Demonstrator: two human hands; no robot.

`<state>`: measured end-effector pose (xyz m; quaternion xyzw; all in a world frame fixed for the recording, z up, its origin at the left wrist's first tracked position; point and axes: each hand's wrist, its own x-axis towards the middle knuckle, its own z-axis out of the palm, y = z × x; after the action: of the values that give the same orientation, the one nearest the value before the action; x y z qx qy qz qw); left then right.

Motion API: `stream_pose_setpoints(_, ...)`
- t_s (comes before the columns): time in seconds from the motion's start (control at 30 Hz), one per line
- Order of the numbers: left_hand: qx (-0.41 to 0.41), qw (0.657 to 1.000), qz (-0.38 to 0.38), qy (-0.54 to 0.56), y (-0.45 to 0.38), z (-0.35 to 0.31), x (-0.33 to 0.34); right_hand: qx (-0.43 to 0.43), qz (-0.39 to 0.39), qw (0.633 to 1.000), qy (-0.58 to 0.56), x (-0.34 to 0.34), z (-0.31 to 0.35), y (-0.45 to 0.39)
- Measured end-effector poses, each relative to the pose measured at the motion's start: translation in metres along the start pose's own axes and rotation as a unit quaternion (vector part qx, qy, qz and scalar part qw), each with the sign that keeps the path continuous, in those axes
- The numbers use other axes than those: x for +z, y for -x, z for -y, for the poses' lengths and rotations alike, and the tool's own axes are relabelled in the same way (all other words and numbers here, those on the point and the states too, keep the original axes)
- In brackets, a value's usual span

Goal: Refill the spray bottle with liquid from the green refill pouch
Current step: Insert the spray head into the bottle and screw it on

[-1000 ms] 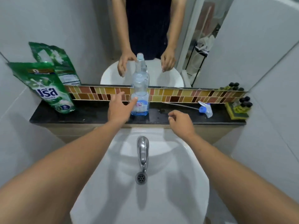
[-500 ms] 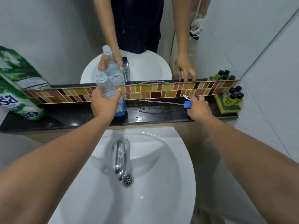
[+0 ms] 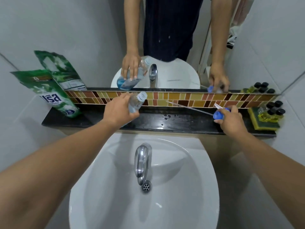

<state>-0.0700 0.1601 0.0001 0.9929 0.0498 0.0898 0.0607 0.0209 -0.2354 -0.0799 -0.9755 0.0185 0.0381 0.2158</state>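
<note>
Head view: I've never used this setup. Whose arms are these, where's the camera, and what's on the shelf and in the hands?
There is no machine, only a person's bare arms, filmed by a camera on their head looking down over a sink. The mirror above repeats the scene. The left hand holds the open spray bottle, tilted. The right hand grips the blue spray head, its thin tube pointing left. On the dark shelf, the green refill pouch leans at the left; small dark-capped bottles sit at the right.

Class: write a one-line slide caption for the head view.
Left hand tilts the open bottle; right hand grips the sprayer.
</note>
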Motion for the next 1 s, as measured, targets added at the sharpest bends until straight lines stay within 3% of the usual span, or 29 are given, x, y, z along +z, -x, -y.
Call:
stream_pose_setpoints(0.13,0.024,0.996,0.047,-0.074,0.002,0.003,-0.006,-0.046,-0.046,0.997,-0.038,-0.023,0.012,0.015)
stream_pose_setpoints(0.33,0.062,0.985,0.079,-0.140,0.006,0.000,-0.007,-0.098,-0.067,0.993,0.004,-0.048,0.043,0.028)
stream_pose_setpoints(0.77,0.095,0.981,0.083,-0.148,0.008,-0.010,-0.008,-0.159,-0.099,0.978,0.091,-0.058,0.097,0.055)
stream_pose_setpoints(0.87,0.097,0.982,0.082,-0.139,0.006,-0.017,-0.008,-0.206,-0.102,0.971,0.071,-0.054,0.131,0.067)
stream_pose_setpoints(1.0,0.106,0.983,0.077,-0.125,0.002,-0.025,-0.007,-0.254,-0.047,0.966,-0.006,-0.045,0.175,0.079)
